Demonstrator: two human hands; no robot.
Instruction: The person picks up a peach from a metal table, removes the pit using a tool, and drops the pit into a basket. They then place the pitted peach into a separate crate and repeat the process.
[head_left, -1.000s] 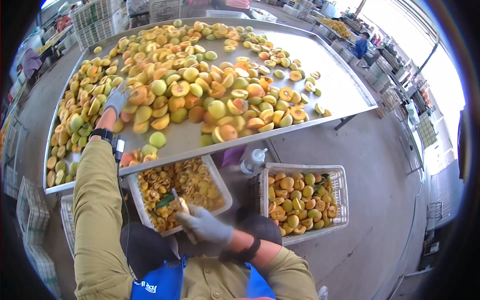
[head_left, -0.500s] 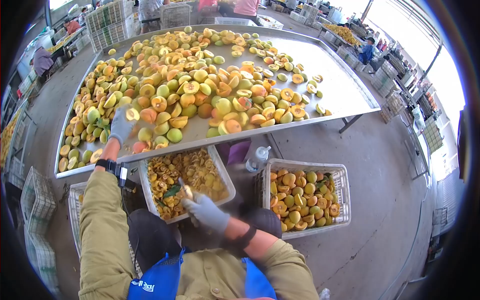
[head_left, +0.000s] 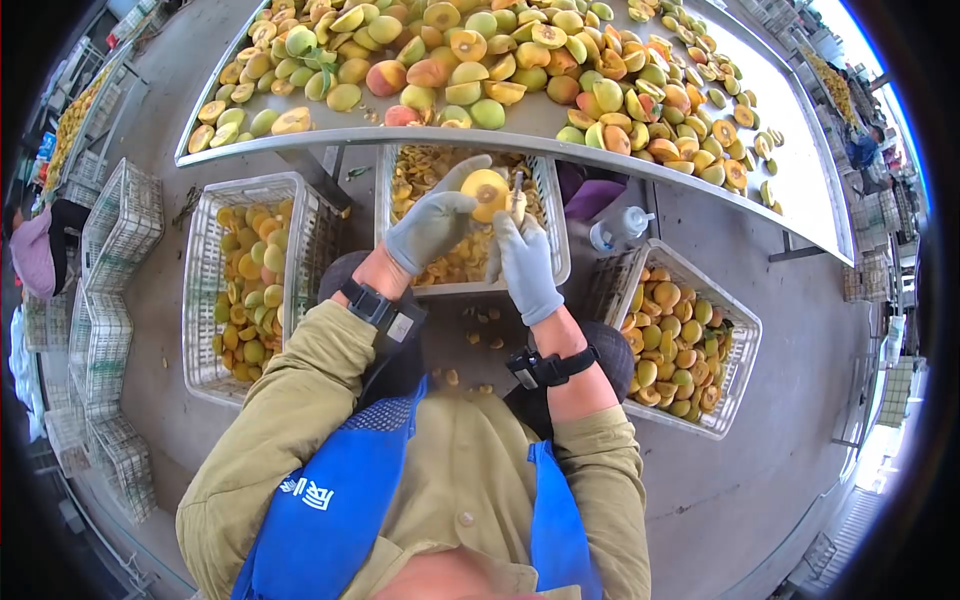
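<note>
My left hand, in a grey glove, pinches a yellow peach half with its cut face showing. Close against that half, my gloved right hand grips a small knife with a pale handle; its short metal end stands upright at the fruit's edge. Both hands are over a white crate of cut fruit scraps and thin pieces. Beyond them, a metal table bears many halved peaches, green, yellow and orange.
A white crate of peach halves stands at left, another crate of halves at right. A clear bottle stands between table and right crate. Stacked crates line the left side, near a person in a purple top.
My left hand has come from the fruit on the table to over the scrap crate with a peach half. My right hand has risen to it with the knife. The view tilts down.
</note>
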